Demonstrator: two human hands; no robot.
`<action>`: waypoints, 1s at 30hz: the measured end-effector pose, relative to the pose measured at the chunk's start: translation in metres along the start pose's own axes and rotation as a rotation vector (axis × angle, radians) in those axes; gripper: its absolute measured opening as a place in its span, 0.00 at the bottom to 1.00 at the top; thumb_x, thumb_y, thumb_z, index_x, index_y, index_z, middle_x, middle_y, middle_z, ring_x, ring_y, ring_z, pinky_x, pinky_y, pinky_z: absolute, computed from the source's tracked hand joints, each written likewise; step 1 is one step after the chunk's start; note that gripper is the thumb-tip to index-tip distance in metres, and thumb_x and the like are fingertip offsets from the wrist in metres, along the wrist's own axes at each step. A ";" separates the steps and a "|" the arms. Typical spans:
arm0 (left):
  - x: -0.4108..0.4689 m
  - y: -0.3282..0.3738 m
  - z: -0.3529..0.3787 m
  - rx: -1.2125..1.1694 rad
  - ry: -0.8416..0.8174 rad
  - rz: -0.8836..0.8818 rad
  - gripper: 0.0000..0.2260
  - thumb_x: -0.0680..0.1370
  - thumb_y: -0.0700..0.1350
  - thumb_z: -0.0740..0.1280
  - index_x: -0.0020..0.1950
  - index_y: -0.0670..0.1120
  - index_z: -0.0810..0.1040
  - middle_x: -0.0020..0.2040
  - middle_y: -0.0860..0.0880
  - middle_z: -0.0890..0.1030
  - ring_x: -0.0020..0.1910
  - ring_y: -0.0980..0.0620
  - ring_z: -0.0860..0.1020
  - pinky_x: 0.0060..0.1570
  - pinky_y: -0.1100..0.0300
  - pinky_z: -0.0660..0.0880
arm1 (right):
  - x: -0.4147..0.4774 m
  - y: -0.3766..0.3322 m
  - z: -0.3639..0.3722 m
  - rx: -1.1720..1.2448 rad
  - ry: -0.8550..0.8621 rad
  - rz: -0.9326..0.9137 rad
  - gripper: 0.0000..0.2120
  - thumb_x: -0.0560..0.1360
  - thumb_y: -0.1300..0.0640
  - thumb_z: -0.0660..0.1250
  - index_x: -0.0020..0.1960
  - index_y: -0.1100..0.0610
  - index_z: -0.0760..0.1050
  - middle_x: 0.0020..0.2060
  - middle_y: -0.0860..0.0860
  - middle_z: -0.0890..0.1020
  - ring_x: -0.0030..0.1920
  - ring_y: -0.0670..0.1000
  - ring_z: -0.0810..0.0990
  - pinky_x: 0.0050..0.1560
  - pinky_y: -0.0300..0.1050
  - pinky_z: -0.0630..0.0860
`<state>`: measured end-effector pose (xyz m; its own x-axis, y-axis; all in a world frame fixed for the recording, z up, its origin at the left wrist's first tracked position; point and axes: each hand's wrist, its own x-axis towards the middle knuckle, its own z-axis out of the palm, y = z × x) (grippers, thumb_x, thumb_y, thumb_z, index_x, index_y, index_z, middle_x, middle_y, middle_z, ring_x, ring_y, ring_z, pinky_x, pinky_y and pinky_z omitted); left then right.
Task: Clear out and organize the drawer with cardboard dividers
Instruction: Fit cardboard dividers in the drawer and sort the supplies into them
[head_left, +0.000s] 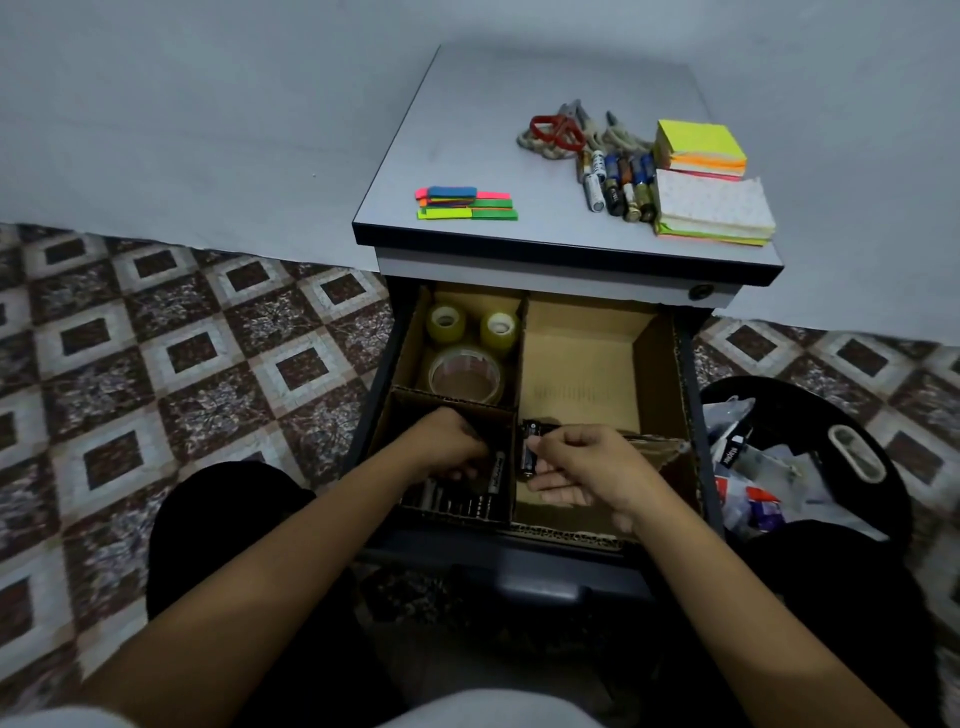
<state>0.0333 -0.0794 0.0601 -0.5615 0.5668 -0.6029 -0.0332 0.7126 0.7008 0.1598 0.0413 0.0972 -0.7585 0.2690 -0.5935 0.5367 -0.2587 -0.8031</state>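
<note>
The open drawer (691, 395) is lined with cardboard dividers (521, 358). In its near-left compartment lies a row of black batteries (457, 503). My left hand (448, 441) reaches into that compartment and holds one black battery (497, 470) above the row. My right hand (582, 460) holds a small bunch of black batteries (531, 448) just right of the divider wall. Three tape rolls (467, 358) fill the far-left compartment. The large right compartment (582, 358) shows bare cardboard.
On the cabinet top (467, 130) lie colourful sticky flags (467, 203), red-handled scissors (555, 130) on a rope, several more batteries (621, 184) and two sticky-note pads (709, 176). A black bin with wrappers (795, 457) stands right of the drawer. Patterned tile floor lies left.
</note>
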 end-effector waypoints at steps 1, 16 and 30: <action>-0.005 0.003 -0.002 -0.035 0.008 0.019 0.07 0.78 0.39 0.63 0.42 0.43 0.77 0.37 0.48 0.79 0.27 0.59 0.75 0.22 0.70 0.67 | -0.001 0.000 0.001 0.015 -0.004 0.002 0.04 0.76 0.59 0.66 0.44 0.59 0.75 0.33 0.54 0.77 0.31 0.47 0.81 0.33 0.37 0.80; -0.035 0.009 -0.006 -0.544 -0.044 0.088 0.04 0.76 0.42 0.67 0.42 0.46 0.80 0.35 0.51 0.82 0.38 0.55 0.80 0.39 0.62 0.73 | -0.008 -0.005 0.017 -0.040 0.038 -0.027 0.08 0.77 0.58 0.65 0.52 0.62 0.78 0.36 0.53 0.80 0.31 0.44 0.78 0.29 0.34 0.75; 0.006 -0.003 0.001 0.171 0.104 0.038 0.06 0.76 0.42 0.67 0.42 0.40 0.80 0.37 0.45 0.79 0.39 0.47 0.80 0.33 0.61 0.72 | 0.007 0.047 -0.077 -1.211 0.787 -0.581 0.16 0.72 0.63 0.69 0.58 0.68 0.77 0.57 0.66 0.77 0.60 0.67 0.75 0.61 0.61 0.71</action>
<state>0.0307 -0.0777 0.0540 -0.6424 0.5552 -0.5283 0.1255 0.7562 0.6422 0.2083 0.1028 0.0512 -0.7907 0.5645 0.2369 0.5101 0.8215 -0.2550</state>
